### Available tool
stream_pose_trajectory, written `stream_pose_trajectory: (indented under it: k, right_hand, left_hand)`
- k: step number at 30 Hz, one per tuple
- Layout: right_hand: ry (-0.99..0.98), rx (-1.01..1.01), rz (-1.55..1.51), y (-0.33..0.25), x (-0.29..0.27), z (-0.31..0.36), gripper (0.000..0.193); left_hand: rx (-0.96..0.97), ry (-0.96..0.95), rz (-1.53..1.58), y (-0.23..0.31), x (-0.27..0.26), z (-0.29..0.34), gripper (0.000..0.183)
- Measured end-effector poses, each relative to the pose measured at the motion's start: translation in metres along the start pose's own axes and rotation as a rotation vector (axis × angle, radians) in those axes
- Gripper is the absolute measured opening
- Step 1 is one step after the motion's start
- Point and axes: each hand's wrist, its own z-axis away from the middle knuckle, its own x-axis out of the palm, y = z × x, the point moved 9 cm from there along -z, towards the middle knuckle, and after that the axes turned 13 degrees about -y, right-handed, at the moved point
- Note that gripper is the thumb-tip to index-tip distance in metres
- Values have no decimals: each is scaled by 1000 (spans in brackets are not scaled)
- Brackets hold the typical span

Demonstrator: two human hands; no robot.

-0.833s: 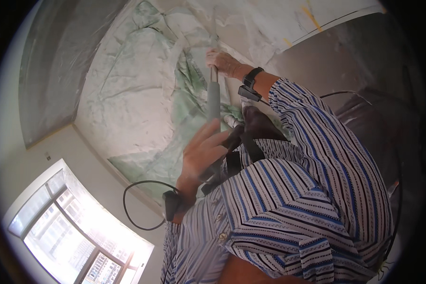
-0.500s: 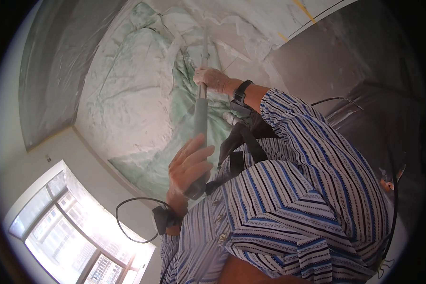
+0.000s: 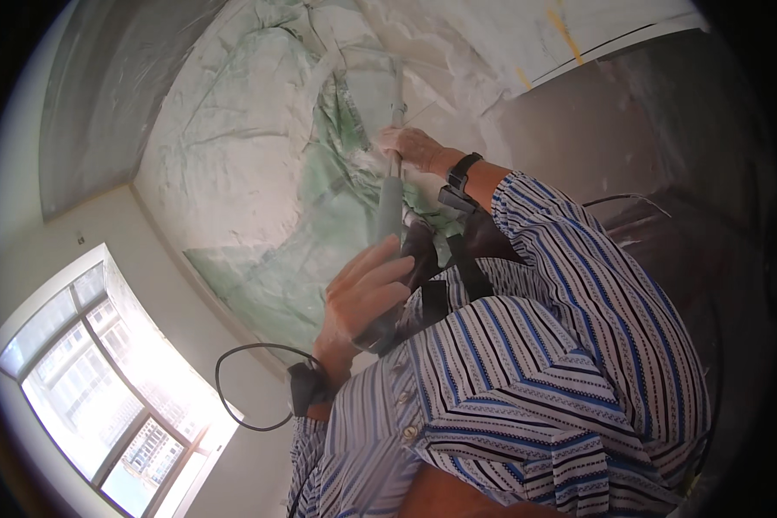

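A long pole (image 3: 396, 95) with a thick grey grip (image 3: 390, 205) runs away from my body, over the dusty sheeting. My right hand (image 3: 413, 147) is closed round the thinner shaft, just beyond the grip. Lower down, near my belly, my left hand (image 3: 367, 293) is closed on the grip's near end, its fingers lying across it. What the far end of the pole carries is too faint to make out. Beneath it, crumpled green sheeting (image 3: 319, 216) spreads across the floor, coated with whitish dust.
A bright window (image 3: 112, 388) is set in the pale wall at lower left. Dark plastic film (image 3: 104, 112) covers a surface at upper left. A brownish-grey surface (image 3: 587, 129) lies to the right. Black straps and a looped cable (image 3: 220, 380) hang about me.
Both hands and the pole have shifted slightly to the right in the picture, while the window has moved left and down. My grip on the pole looks the same.
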Motion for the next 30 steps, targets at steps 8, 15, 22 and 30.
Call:
stream_pose_trajectory:
  k: [8, 15, 22, 30]
  right_hand:
    - [-223, -110, 282, -2, 10, -54, 9]
    - [-105, -125, 297, -17, -50, -54, 10]
    - [23, -205, 270, -29, -41, -24, 18]
    - [8, -85, 115, -44, 23, 37, 8]
  left_hand:
    - [30, 137, 8, -4, -26, 25, 18]
    - [53, 183, -122, 31, -8, -4, 17]
    - [16, 115, -186, 47, 36, 12, 17]
    - [-50, 40, -75, 62, 44, 47, 12]
